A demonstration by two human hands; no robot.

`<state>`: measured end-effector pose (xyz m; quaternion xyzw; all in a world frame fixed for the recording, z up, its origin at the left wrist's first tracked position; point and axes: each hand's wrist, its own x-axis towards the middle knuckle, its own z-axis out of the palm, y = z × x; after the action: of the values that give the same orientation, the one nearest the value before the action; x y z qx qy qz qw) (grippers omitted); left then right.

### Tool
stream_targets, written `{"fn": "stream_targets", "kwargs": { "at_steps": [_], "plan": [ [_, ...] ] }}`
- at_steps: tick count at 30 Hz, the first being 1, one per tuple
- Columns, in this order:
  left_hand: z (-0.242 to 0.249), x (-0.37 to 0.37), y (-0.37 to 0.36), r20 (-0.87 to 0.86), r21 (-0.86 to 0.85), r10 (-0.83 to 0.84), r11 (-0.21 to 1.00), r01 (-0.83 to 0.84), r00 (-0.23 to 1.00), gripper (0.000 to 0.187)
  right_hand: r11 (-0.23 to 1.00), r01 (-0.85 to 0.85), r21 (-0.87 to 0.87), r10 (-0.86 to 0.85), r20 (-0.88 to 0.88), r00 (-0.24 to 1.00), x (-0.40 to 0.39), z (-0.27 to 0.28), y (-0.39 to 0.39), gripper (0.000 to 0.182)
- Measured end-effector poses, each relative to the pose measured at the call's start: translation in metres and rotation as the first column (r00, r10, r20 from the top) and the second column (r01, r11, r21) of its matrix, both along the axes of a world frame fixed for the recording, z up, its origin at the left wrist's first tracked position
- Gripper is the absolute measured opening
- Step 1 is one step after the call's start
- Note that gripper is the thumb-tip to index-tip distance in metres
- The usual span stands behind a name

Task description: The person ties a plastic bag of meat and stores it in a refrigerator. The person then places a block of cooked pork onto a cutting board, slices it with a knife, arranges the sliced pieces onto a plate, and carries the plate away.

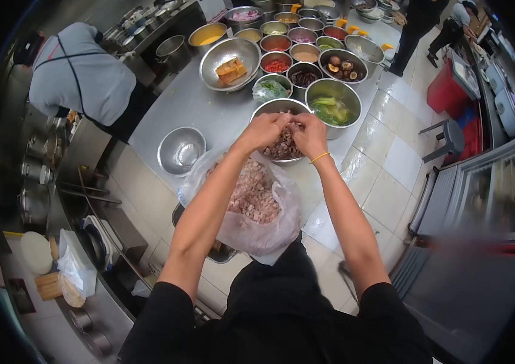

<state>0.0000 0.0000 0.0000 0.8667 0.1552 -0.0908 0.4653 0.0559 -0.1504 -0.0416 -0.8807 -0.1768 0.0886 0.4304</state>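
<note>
Over a steel bowl of dark chopped meat (283,147), my left hand (268,130) and my right hand (309,134) meet with their fingers pinched together. Whatever lies between the fingertips is too small to name. A yellow band circles my right wrist. Below my forearms, an open plastic bag (277,233) holds pale pink chopped meat (254,194). An empty steel bowl (181,151) stands to the left of the bag. Just behind the meat bowl on the right is a bowl of green vegetables (332,104).
Many ingredient bowls fill the back of the steel table (154,115), including red chopped peppers (275,65) and mushrooms (341,68). A person in grey (81,73) bends at the left; others stand at the back right. A grey stool (448,141) is on the right.
</note>
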Motion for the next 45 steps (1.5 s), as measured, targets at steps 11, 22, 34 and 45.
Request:
{"fn": "stream_targets", "kwargs": {
  "at_steps": [11,22,34,45],
  "plan": [
    [0.013,-0.112,0.05,0.492,-0.015,0.397,0.894,-0.448,0.775,0.024,0.912,0.143,0.385,-0.201,0.113,0.973,-0.04,-0.001,-0.026,0.02],
    [-0.032,-0.222,0.052,0.397,0.359,0.459,0.719,-0.595,0.795,0.03,0.796,-0.542,0.271,0.542,0.083,0.837,-0.165,-0.008,0.017,0.027],
    [0.047,-0.219,0.052,0.227,-0.389,0.678,0.721,-0.573,0.699,0.011,0.833,-0.354,-0.426,0.358,-0.076,0.931,-0.163,-0.023,0.118,0.095],
    [0.057,-0.218,0.06,0.271,-0.318,0.704,0.709,-0.629,0.657,0.014,0.741,-0.563,-0.367,0.616,0.036,0.787,-0.19,-0.055,0.12,0.05]
  ]
}}
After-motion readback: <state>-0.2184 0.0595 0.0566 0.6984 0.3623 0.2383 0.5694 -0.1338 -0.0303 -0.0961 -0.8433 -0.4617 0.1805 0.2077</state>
